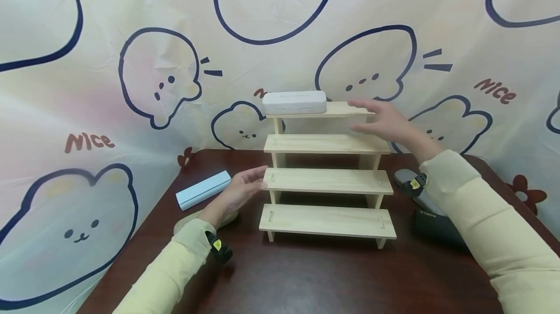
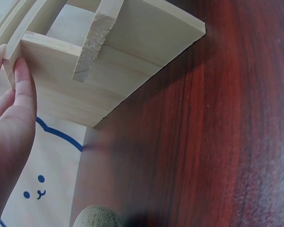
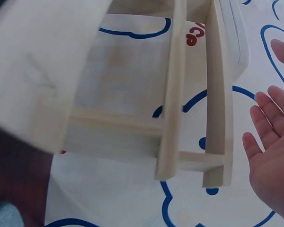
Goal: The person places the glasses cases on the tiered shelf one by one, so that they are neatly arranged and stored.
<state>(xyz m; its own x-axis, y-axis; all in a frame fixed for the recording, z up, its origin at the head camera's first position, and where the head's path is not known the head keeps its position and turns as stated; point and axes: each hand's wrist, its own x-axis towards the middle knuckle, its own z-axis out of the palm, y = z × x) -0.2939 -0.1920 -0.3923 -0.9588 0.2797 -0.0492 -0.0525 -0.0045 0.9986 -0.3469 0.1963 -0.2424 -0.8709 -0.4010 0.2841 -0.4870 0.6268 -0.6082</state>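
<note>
A pale wooden four-step display shelf stands on the table in the head view. My left hand is at its left side, and the left wrist view shows thumb and fingers pinching the end of one step board. A white oblong case lies on the left part of the top step. Beside the right end of that step, my right hand is raised with fingers spread and nothing held. In the right wrist view its fingers are apart from the boards.
A light blue long box lies left of the shelf. Partly under my left forearm is a beige rounded object. A grey object and a black box sit at the right. Behind the table hangs a printed cloth.
</note>
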